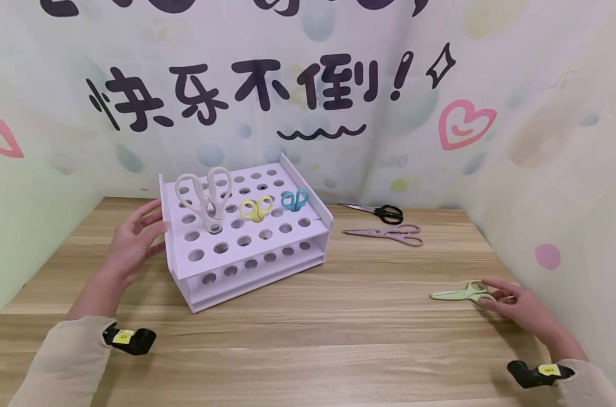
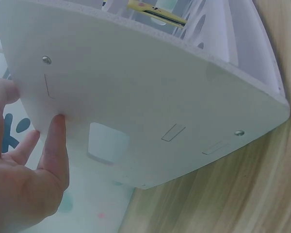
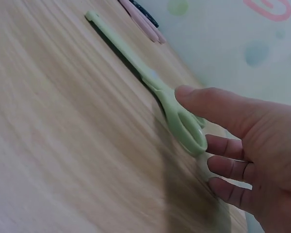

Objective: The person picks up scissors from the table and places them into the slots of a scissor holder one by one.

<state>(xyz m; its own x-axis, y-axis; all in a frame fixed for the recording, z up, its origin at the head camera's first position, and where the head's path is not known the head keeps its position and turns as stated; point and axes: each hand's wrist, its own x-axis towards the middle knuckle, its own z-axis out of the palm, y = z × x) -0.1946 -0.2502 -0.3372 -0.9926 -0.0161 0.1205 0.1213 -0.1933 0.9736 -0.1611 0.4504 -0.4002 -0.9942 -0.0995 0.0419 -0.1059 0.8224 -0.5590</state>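
A white rack with rows of round holes stands left of the middle in the head view. My left hand touches its left side panel with fingers fairly straight. White scissors, small yellow scissors and small teal scissors stand handles-up in the rack's holes. At the right, my right hand pinches the handle of light green scissors. In the right wrist view, the thumb lies on the handle loop and the blades point away from the hand.
Black-handled scissors and pink scissors lie on the wooden table right of the rack, blades pointing left. A printed cloth backdrop hangs behind the table, with pale walls at both sides.
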